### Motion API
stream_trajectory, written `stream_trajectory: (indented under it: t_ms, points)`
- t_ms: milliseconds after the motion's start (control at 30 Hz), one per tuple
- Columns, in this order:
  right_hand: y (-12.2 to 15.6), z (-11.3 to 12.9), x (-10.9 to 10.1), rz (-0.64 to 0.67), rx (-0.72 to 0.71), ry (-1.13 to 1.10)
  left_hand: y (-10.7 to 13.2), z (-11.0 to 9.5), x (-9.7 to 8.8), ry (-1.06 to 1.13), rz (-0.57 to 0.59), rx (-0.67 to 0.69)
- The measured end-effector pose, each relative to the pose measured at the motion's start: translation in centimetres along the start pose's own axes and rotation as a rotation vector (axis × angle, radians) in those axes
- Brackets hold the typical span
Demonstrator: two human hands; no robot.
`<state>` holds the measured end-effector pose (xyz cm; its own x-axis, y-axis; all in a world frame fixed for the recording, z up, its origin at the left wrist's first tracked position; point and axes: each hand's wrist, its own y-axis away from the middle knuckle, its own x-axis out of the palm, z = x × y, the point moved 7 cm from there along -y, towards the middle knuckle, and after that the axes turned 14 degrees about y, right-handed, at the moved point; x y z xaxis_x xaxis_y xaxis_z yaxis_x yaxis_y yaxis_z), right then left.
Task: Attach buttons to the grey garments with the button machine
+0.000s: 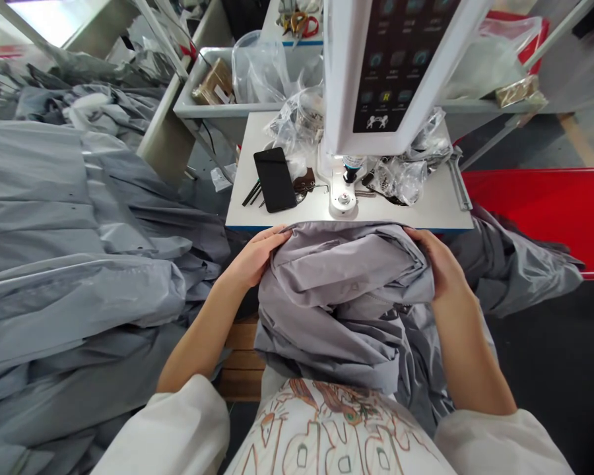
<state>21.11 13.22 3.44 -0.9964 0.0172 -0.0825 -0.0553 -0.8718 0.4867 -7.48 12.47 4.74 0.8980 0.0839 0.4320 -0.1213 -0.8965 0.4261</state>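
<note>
A grey garment (346, 270) lies bunched over my lap, its upper edge drawn up along the front of a white work table (307, 216). My left hand (260, 254) grips the garment's left edge, thumb on top and the other fingers mostly hidden beneath the fabric. At the right edge, my right hand (438, 260) is closed on the same garment, with its fingertips partly behind the folds. Just beyond the cloth stands a white press machine (344, 198) with a small round die, under a large panel (393, 66) of icons.
A black phone (274, 179) lies on the table's left side, near thin dark sticks. Plastic bags of small metal parts (400, 178) sit right of the press. Grey garments (54, 264) are heaped at left. At right is a red tray (549, 211), with more grey fabric beside it.
</note>
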Motion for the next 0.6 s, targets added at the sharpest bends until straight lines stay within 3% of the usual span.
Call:
stream_trajectory:
  t_ms: [133, 233, 300, 367, 433, 500, 600]
  points:
    - [-0.2, -0.4, 0.4, 0.041, -0.032, 0.042, -0.5, -0.2, -0.4, -0.138, 0.03, 0.05]
    - [-0.4, -1.1, 0.3, 0.05, -0.156, 0.213, -0.5, 0.2, -0.6, -0.458, 0.155, 0.094]
    - [-0.3, -2.1, 0.3, 0.081, -0.271, 0.44, -0.1, 1.7, -1.2, -0.741, 0.271, 0.096]
    - [0.7, -4.2, 1.0, 0.149, -0.399, 0.715, 0.6, 4.2, -2.8, -0.988, 0.298, 0.099]
    - [2.3, -7.4, 2.3, 0.234, -0.481, 0.926, 1.6, 6.4, -5.4, -1.177, 0.155, 0.169]
    - [4.2, -11.9, 4.5, 0.441, -0.501, 1.115, 3.3, 8.6, -8.3, -1.197, -0.071, 0.223]
    - [5.2, -15.4, 6.3, 0.385, -0.629, 1.317, 6.0, 12.2, -11.4, -1.032, -0.313, 0.15]
